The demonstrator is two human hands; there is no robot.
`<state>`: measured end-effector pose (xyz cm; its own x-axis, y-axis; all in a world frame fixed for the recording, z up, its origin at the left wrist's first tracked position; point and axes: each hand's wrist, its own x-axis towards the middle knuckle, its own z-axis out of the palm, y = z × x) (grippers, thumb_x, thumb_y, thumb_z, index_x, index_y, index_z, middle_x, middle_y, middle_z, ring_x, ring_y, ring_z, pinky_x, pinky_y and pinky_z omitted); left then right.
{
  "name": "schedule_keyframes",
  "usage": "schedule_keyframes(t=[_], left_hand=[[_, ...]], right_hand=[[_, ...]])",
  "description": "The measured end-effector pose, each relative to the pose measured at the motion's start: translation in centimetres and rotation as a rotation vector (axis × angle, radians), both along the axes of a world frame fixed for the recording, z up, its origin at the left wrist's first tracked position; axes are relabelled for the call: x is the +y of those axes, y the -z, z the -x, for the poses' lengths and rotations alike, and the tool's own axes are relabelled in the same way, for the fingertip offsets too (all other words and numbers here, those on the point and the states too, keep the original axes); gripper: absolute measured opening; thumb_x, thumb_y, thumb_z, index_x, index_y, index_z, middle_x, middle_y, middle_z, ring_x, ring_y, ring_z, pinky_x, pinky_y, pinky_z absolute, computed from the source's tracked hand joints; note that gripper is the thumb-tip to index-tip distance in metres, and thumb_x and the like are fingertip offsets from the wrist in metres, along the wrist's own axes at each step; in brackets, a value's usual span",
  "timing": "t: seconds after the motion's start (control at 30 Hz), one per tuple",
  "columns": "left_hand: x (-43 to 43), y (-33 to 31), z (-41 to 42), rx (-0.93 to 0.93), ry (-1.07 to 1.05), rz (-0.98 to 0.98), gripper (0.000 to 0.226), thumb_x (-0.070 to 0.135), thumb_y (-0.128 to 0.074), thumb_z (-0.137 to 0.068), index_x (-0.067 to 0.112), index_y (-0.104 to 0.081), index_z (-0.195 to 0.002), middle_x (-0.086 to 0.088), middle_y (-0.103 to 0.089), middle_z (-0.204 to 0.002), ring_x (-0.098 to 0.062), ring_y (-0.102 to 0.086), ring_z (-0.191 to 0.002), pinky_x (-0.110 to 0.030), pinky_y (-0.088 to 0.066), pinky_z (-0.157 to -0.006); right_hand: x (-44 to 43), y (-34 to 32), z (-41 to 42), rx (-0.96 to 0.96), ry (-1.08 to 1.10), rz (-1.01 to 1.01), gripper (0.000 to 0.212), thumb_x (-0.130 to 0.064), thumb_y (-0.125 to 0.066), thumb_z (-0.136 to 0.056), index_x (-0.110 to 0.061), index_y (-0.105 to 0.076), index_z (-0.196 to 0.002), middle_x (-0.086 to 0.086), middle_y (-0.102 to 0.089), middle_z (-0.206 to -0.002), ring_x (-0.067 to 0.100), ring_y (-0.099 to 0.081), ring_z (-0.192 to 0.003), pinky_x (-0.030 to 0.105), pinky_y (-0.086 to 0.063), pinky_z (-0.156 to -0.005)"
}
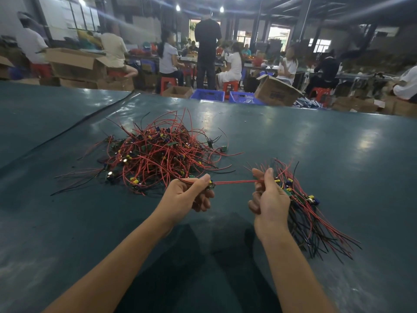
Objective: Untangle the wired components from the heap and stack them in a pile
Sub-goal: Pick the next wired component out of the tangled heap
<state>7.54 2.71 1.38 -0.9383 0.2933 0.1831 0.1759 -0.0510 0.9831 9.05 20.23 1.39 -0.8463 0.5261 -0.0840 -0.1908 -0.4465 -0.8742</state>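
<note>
Surface [338,154]: a wide, dark green, slightly glossy sheet that fills most of the view, with the person's two bare forearms reaching in from the near edge.
Heap [158,154]: a loose tangle of red and black wires with small green, yellow and blue parts, lying left of centre, nearer the far edge than the hands are.
Stray piece [223,149]: one small green part with short wires, just beside the heap's right side.
Left hand [189,195]: raised over the surface near the heap's near right side, fingers curled, thumb and forefinger pinching the small board end of a wired component [211,186].
Red wires [234,182]: the component's leads, pulled straight and level between the two hands.
Right hand [268,195]: fingers curled, thumb up, pinching the far end of those red wires. It may also touch the pile behind it, but the hand hides that contact.
Pile [304,206]: sorted components gathered just right of the right hand, boards bunched together and wires fanning toward the near right corner.
Beyond the far edge: a brown cardboard box [74,64] at left, two blue crates [208,94] in the middle, and people seated on red stools at other tables.
</note>
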Motion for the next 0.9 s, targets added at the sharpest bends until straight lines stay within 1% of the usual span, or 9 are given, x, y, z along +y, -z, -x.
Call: schedule_keyframes(t=[0.13,0.23,0.37,0.47,0.6,0.67,0.73,0.8,0.9], left_hand=[[0.3,0.2,0.3,-0.024,-0.056,-0.005,0.045,0.055,-0.051,-0.083,0.017,-0.075,-0.079,-0.007,-0.068,-0.064,-0.016,-0.061,-0.054,-0.021,-0.047,-0.051],[0.8,0.9,0.3,0.056,-0.04,0.11,0.035,0.045,-0.048,-0.093,0.018,-0.07,-0.091,-0.008,-0.07,-0.066,-0.019,-0.063,-0.055,-0.026,-0.049,-0.052],[1.1,2.1,-0.2,0.319,-0.012,0.405,0.017,0.029,-0.048,-0.1,0.023,-0.064,-0.101,0.004,-0.07,-0.076,-0.014,-0.062,-0.062,-0.04,-0.055,-0.062],[0.9,2.3,-0.3,0.452,0.049,0.638,0.041,0.045,-0.049,-0.095,0.029,-0.05,-0.133,0.011,-0.066,-0.077,-0.007,-0.06,-0.061,-0.029,-0.051,-0.062],[0.5,2.3,-0.1,0.459,0.066,0.764,0.06,0.022,-0.051,-0.094,0.033,-0.031,-0.149,0.009,-0.064,-0.073,-0.01,-0.052,-0.055,-0.027,-0.041,-0.055],[0.4,2.1,0.0,0.503,-0.021,0.804,0.059,0.019,-0.052,-0.094,0.029,-0.033,-0.149,0.013,-0.065,-0.083,-0.008,-0.053,-0.062,-0.032,-0.049,-0.063],[0.0,1.9,0.3,0.547,-0.134,0.749,0.051,0.022,-0.054,-0.094,0.024,-0.044,-0.144,0.015,-0.065,-0.095,0.0,-0.053,-0.069,-0.028,-0.05,-0.072],[-0.5,1.8,0.7,0.587,-0.233,0.718,0.044,0.023,-0.056,-0.094,0.021,-0.052,-0.137,0.012,-0.064,-0.104,0.001,-0.055,-0.086,-0.029,-0.049,-0.084],[-1.6,2.0,1.5,0.598,-0.387,0.839,0.043,0.027,-0.058,-0.092,0.018,-0.054,-0.133,0.002,-0.057,-0.126,-0.017,-0.049,-0.115,-0.035,-0.042,-0.1]], right_hand=[[-1.5,0.2,-0.5,-0.075,-0.106,-0.237,0.034,-0.046,-0.064,-0.089,-0.016,-0.076,-0.077,-0.011,-0.053,-0.051,0.003,-0.034,-0.038,0.018,-0.028,-0.036],[-3.3,0.3,-0.8,-0.023,-0.198,-0.474,0.032,-0.04,-0.066,-0.089,-0.016,-0.076,-0.071,-0.007,-0.063,-0.056,0.003,-0.05,-0.046,0.016,-0.041,-0.045],[-3.7,0.2,-1.0,-0.007,-0.251,-0.459,0.024,-0.027,-0.066,-0.092,-0.008,-0.073,-0.078,0.001,-0.068,-0.061,0.008,-0.061,-0.052,0.017,-0.049,-0.049],[-3.2,0.2,-1.1,-0.07,-0.28,-0.488,0.016,-0.028,-0.07,-0.089,-0.014,-0.072,-0.08,0.011,-0.071,-0.07,0.016,-0.064,-0.057,0.023,-0.053,-0.051],[-2.3,0.5,-0.7,-0.069,-0.225,-0.535,0.011,-0.025,-0.07,-0.089,-0.02,-0.071,-0.08,-0.003,-0.069,-0.064,0.013,-0.067,-0.056,0.027,-0.051,-0.046],[-1.1,0.6,-0.2,-0.063,-0.113,-0.624,0.022,-0.025,-0.066,-0.092,-0.019,-0.069,-0.071,-0.005,-0.062,-0.054,0.016,-0.062,-0.057,0.037,-0.052,-0.057],[0.4,0.6,0.1,-0.071,0.006,-0.732,0.033,-0.026,-0.063,-0.093,-0.014,-0.065,-0.062,-0.003,-0.056,-0.053,0.016,-0.052,-0.057,0.036,-0.047,-0.061],[2.1,0.8,0.0,-0.14,0.099,-0.935,0.033,-0.029,-0.06,-0.094,-0.007,-0.07,-0.071,0.007,-0.063,-0.065,0.02,-0.054,-0.064,0.032,-0.042,-0.065],[3.9,1.1,-0.5,-0.38,0.139,-1.265,0.026,-0.034,-0.057,-0.094,-0.012,-0.07,-0.089,0.008,-0.057,-0.093,0.026,-0.05,-0.077,0.032,-0.037,-0.066]])
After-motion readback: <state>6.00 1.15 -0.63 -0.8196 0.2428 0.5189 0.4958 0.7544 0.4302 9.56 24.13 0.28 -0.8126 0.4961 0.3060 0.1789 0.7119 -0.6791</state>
